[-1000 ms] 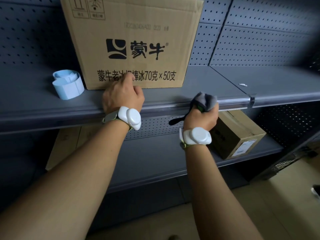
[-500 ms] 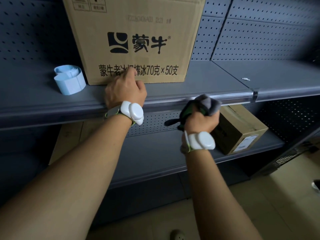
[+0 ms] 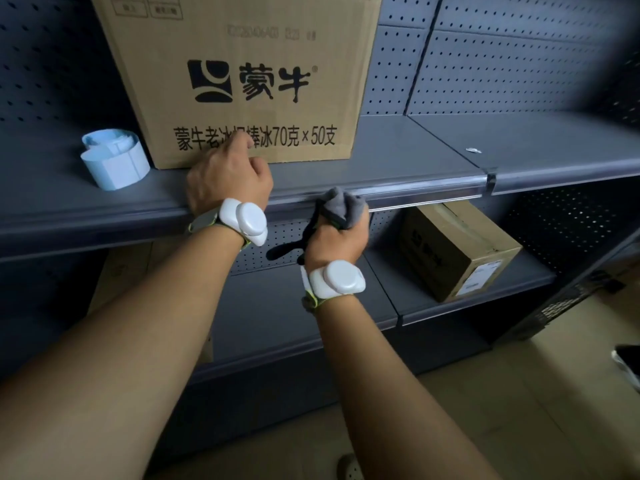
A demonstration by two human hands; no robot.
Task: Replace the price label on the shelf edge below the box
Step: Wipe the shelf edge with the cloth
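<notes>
A large cardboard box (image 3: 249, 81) with black printed characters stands on the grey metal shelf (image 3: 398, 157). My left hand (image 3: 227, 181) rests on the shelf's front edge just below the box, fingers curled against the box face. My right hand (image 3: 337, 239) is closed around a bunched grey cloth (image 3: 341, 204), which is pressed against the clear label strip (image 3: 426, 190) along the shelf edge. A roll of pale blue labels (image 3: 112, 161) stands on the shelf left of the box. No price label shows on the strip.
A smaller cardboard box (image 3: 457, 251) sits on the lower shelf at the right. Flat cardboard (image 3: 121, 271) leans under the upper shelf at the left. Perforated back panels close the shelving. A small white scrap (image 3: 472, 150) lies on the right shelf section.
My right hand with the cloth has slid left along the shelf-edge strip. My left hand has stayed at the edge below the box. The view has shifted slightly.
</notes>
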